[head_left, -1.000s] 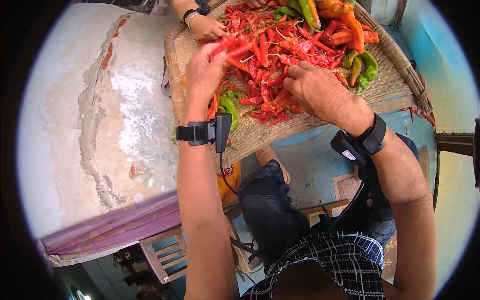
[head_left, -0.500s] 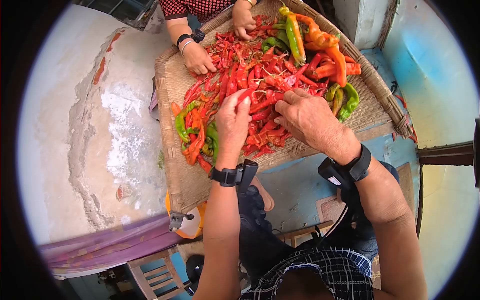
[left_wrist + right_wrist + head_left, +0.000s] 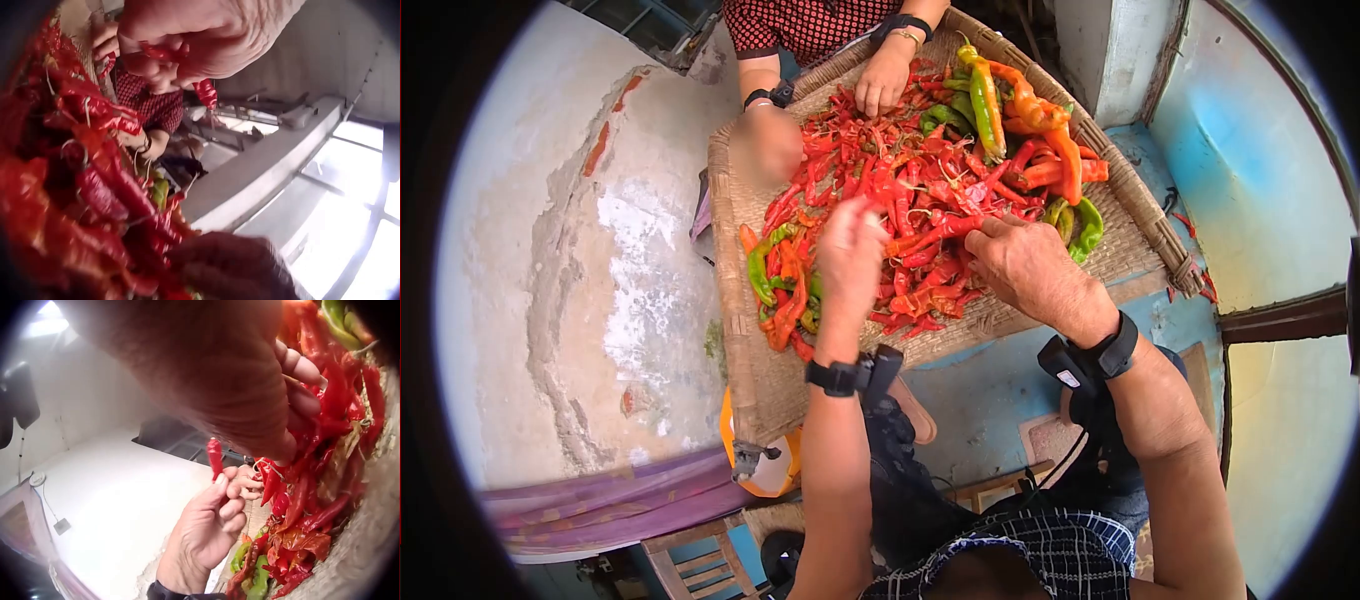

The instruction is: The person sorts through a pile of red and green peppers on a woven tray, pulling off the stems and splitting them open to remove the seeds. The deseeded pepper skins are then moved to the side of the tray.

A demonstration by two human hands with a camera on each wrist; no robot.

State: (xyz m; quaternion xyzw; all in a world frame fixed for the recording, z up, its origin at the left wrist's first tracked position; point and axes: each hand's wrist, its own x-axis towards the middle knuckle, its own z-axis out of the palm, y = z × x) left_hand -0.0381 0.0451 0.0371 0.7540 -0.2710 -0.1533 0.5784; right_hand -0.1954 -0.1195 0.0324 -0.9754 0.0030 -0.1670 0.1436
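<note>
Red peppers (image 3: 925,185), many glossy and wrinkled, lie in a broad heap across the middle of a woven tray (image 3: 745,375), which has a raised, thick rim along its right side. At the far right of the tray, large orange peppers (image 3: 1040,105) are piled next to a long yellow-green pepper (image 3: 985,105). Near the left edge sits a smaller cluster of orange and green peppers (image 3: 795,290).

Across the tray is a second person in a dark red patterned top (image 3: 820,30). That person's left hand (image 3: 883,85) rests at the far side of the heap; their right hand (image 3: 768,145), near the left rim, is too blurred for its fingers to be read.

On the near side, the wearer's right hand (image 3: 1032,275) reaches into the heap. Its fingers are bent and close together, touching peppers; whether they grip one cannot be told. The left hand (image 3: 850,265) is raised just above the heap, blurred from overhead. The right wrist view shows it clearly: thumb and fingers pinch one small red pepper (image 3: 214,459), which points upward, clear of the others.

The step in hand appears to be picking single peppers from the heap. The next move probably calls for a light pinch while placing that one, and for the right fingers to part a pepper from its tangled neighbours.
</note>
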